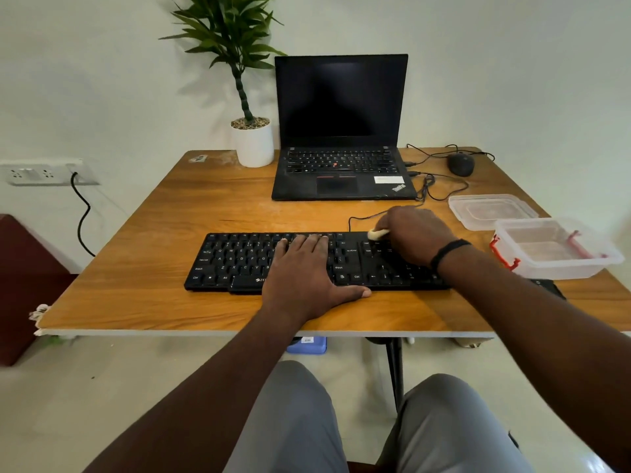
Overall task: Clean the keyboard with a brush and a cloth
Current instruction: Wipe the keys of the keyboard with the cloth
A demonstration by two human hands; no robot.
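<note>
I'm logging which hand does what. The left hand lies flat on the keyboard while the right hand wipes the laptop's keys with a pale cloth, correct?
Not quite. In the head view the right hand holds the pale cloth against the black keyboard, near its right end, not the laptop. The left hand does lie flat on the keyboard.

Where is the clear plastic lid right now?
In the head view, the clear plastic lid lies flat on the wooden table, on the person's right, just behind the clear plastic container with red clips and below the black mouse.
</note>
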